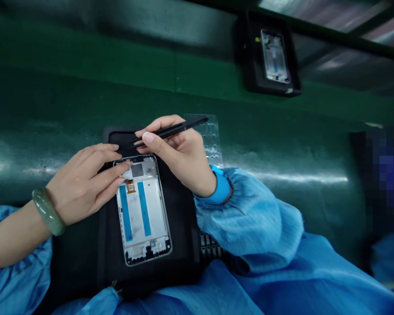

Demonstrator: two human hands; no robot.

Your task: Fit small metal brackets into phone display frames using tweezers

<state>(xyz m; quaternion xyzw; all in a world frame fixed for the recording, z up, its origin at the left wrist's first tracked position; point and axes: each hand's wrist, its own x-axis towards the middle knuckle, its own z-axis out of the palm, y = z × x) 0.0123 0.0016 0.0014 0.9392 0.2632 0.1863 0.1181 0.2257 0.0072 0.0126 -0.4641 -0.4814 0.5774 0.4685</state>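
Observation:
An opened phone frame (pixel 157 201) with two blue adhesive strips and a small orange flex connector lies face down on a black tray (pixel 184 245). My left hand (pixel 85 179) rests at the phone's top left corner, fingers stretched out and touching its edge. Black tweezers (pixel 180 127) are pinched in my right hand (pixel 184 153), just above the phone's top end. Their tips point left, toward my left fingertips. Whether the tips hold any small part I cannot tell.
Behind my right wrist a clear plastic blister sheet (pixel 213 135) lies on the green mat (pixel 265 135). Another black tray (pixel 252 83) at the upper right holds a second phone frame (pixel 276 57). At the far right edge a person's blue sleeve (pixel 389 258) shows.

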